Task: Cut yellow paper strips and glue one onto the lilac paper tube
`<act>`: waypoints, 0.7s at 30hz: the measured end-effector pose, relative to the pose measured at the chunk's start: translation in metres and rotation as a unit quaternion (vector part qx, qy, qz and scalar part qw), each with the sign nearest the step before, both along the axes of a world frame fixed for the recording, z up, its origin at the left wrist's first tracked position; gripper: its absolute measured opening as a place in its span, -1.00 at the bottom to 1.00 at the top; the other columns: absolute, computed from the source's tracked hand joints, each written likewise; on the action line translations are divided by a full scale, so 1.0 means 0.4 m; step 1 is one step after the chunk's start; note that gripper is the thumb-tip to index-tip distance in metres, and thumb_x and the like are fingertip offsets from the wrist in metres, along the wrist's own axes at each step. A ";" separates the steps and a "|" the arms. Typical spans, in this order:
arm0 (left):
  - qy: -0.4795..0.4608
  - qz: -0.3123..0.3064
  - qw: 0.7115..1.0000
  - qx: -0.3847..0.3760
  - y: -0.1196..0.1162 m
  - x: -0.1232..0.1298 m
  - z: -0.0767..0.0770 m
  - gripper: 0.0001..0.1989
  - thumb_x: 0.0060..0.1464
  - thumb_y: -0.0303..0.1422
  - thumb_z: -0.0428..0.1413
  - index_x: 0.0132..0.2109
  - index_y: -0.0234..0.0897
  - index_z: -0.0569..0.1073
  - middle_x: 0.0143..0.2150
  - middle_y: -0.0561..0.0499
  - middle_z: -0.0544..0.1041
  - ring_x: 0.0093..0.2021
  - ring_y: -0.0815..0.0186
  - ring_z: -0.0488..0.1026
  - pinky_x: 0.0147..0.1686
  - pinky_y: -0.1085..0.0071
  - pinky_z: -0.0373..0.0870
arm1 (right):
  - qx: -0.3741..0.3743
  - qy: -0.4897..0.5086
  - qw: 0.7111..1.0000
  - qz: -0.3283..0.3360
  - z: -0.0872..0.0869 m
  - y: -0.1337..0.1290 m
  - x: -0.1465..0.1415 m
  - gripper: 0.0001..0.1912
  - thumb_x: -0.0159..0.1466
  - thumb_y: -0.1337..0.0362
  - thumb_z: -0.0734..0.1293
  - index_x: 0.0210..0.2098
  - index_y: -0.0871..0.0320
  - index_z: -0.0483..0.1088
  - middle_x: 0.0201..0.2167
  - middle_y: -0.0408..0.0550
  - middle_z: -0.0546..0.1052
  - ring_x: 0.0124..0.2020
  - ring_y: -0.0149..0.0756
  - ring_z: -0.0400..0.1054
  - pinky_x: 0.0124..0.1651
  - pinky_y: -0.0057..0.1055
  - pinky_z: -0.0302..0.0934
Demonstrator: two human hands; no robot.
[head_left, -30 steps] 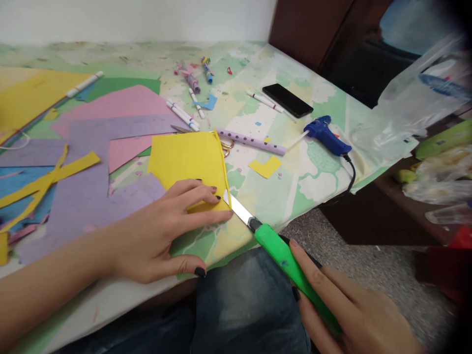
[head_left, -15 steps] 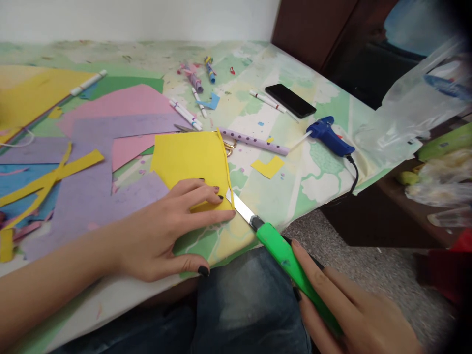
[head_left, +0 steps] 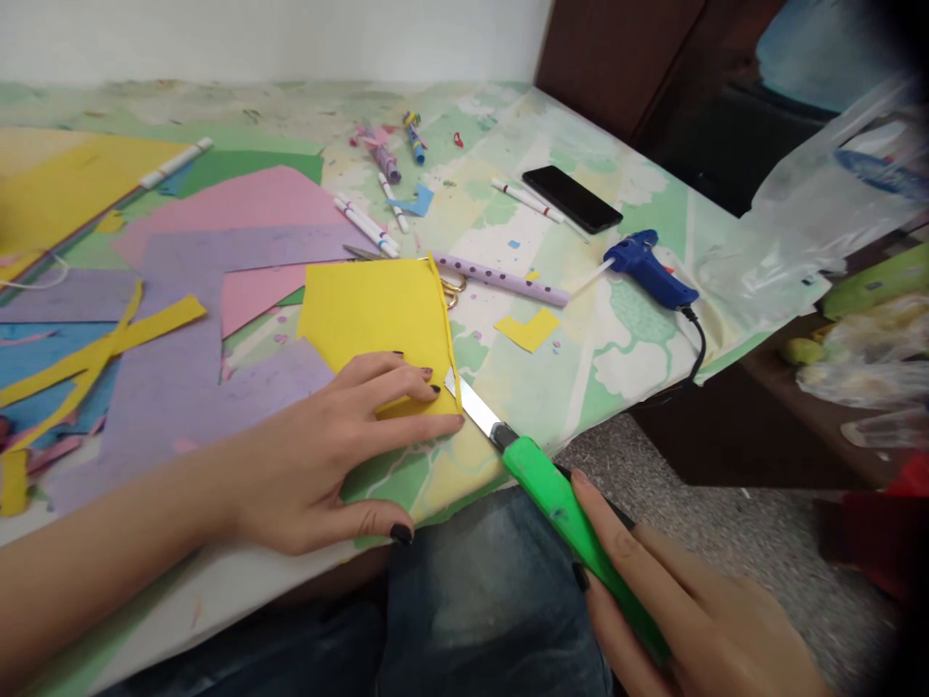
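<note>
My left hand (head_left: 348, 436) lies with fingers spread on a sheet of yellow craft paper (head_left: 370, 315), pressing its near right corner against the table. Along the sheet's right side runs a narrow yellow strip (head_left: 445, 334), folded or partly separated; I cannot tell which. My right hand (head_left: 682, 600) is wrapped round a green utility knife (head_left: 555, 503). The knife's blade (head_left: 475, 409) is extended, and its tip touches the strip near that corner, close to my left fingertips. Gold-handled scissors (head_left: 454, 290) lie partly under the yellow sheet.
Purple paper (head_left: 170, 387), pink paper (head_left: 268, 203) and yellow strips (head_left: 108, 348) cover the left. A spotted purple paper tube (head_left: 500, 279), a phone (head_left: 572, 198), a blue glue gun (head_left: 649, 269) and markers (head_left: 367, 227) lie beyond. The table edge (head_left: 581, 436) runs beneath the knife.
The knife and my right hand have shifted very slightly to the left. My left hand and the yellow paper look the same.
</note>
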State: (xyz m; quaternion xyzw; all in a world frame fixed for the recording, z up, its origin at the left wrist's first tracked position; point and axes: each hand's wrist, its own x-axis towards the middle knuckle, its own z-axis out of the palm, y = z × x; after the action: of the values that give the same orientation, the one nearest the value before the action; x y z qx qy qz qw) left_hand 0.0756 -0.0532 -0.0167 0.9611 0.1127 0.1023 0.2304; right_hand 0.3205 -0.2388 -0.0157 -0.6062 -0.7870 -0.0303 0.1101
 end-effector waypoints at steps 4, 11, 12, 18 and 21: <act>0.002 -0.004 1.000 0.000 0.001 0.001 0.002 -0.44 0.13 -0.06 0.03 0.23 -0.12 0.27 0.10 -0.18 0.31 0.11 -0.04 0.19 0.15 -0.04 0.08 | -0.025 0.002 1.000 -0.002 -0.002 -0.007 0.005 -0.50 0.37 0.28 0.08 0.25 0.37 0.13 -0.57 -0.14 0.39 -0.68 -0.42 0.36 -0.69 -0.52 0.22; 0.005 -0.014 1.000 -0.002 0.006 -0.001 0.005 -0.44 0.11 -0.10 0.08 0.23 -0.12 0.26 0.11 -0.19 0.32 0.10 -0.04 0.21 0.12 -0.05 0.14 | -0.040 0.018 0.999 -0.003 0.006 0.004 -0.004 -0.46 0.37 0.27 0.10 0.29 0.37 0.09 -0.55 -0.12 0.39 -0.67 -0.42 0.34 -0.68 -0.52 0.23; 0.007 -0.014 1.000 -0.001 0.007 -0.001 0.006 -0.44 0.11 -0.11 0.08 0.24 -0.12 0.25 0.11 -0.19 0.31 0.11 -0.04 0.20 0.12 -0.05 0.13 | -0.040 0.020 0.999 -0.005 0.007 0.005 -0.006 -0.46 0.37 0.27 0.10 0.29 0.37 0.09 -0.56 -0.13 0.39 -0.67 -0.42 0.34 -0.68 -0.52 0.23; 0.010 -0.009 1.000 -0.002 0.002 0.000 0.005 -0.45 0.13 -0.10 0.05 0.23 -0.14 0.26 0.10 -0.18 0.30 0.12 -0.02 0.17 0.16 -0.01 0.05 | -0.034 0.018 0.999 -0.011 0.004 0.008 -0.010 -0.46 0.36 0.28 0.10 0.29 0.38 0.09 -0.56 -0.13 0.38 -0.66 -0.41 0.34 -0.68 -0.51 0.23; 0.002 -0.006 1.000 -0.004 0.001 -0.001 0.002 -0.45 0.14 -0.09 0.03 0.23 -0.15 0.27 0.10 -0.19 0.29 0.12 -0.01 0.17 0.17 -0.02 0.04 | -0.038 0.013 0.999 -0.010 -0.001 0.006 -0.005 -0.46 0.36 0.28 0.11 0.29 0.38 0.08 -0.56 -0.14 0.37 -0.68 -0.42 0.33 -0.69 -0.51 0.22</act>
State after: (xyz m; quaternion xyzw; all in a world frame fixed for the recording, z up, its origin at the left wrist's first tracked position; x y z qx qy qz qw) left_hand 0.0752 -0.0529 -0.0158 0.9612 0.1076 0.0980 0.2342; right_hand 0.3184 -0.2366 -0.0161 -0.6179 -0.7802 0.0066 0.0974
